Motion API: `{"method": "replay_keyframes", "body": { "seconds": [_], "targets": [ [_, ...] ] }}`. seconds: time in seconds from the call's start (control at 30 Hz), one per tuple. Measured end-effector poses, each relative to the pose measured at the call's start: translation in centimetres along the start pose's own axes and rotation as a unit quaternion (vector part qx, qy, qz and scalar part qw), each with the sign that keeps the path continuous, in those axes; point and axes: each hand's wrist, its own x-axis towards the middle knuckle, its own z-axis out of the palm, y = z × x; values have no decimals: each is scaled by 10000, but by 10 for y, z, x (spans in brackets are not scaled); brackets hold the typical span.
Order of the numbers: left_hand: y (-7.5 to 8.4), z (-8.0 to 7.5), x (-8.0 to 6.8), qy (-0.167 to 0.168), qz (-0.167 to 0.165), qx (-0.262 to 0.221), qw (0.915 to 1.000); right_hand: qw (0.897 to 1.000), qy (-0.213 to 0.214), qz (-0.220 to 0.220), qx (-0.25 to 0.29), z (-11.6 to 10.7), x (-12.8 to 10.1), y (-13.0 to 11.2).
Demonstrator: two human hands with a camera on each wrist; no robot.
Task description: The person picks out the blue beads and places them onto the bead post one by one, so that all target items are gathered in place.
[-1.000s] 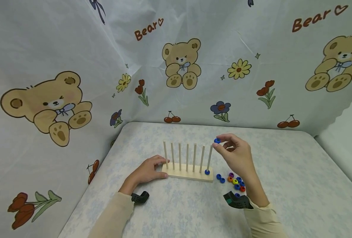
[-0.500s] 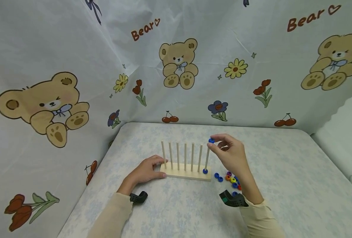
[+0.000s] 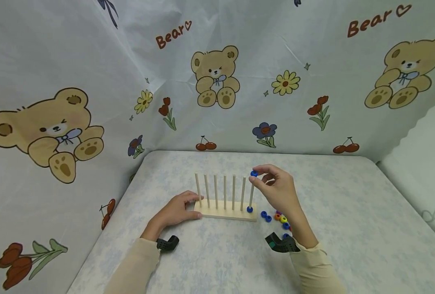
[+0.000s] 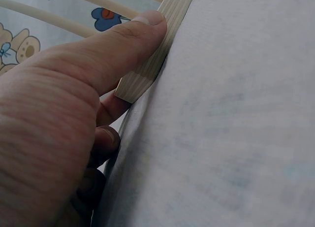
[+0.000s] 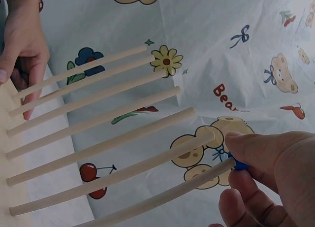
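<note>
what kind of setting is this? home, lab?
Likely a staged tabletop corner, not a lived-in room: bear-print sheets hang as backdrop walls around a cloth-covered table, with only a wooden peg rack and loose colored beads on it.

Pale floral-clothed table [image 3: 349, 212] under wooden peg rack [image 3: 224, 212], loose coloured rings [image 3: 276, 216].

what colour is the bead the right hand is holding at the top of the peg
Blue. The right hand pinches a blue bead at the tip of the rightmost peg; the head view shows it best.
</note>
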Motion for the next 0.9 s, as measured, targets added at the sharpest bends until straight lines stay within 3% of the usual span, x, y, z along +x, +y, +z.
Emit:
{"method": "replay_keyframes", "body": {
  "seconds": [0.9],
  "targets": [
    [-2, 2, 2, -42, -178, 14, 9998, 9984, -362, 413, -144, -4, -2, 0]
  ]
}}
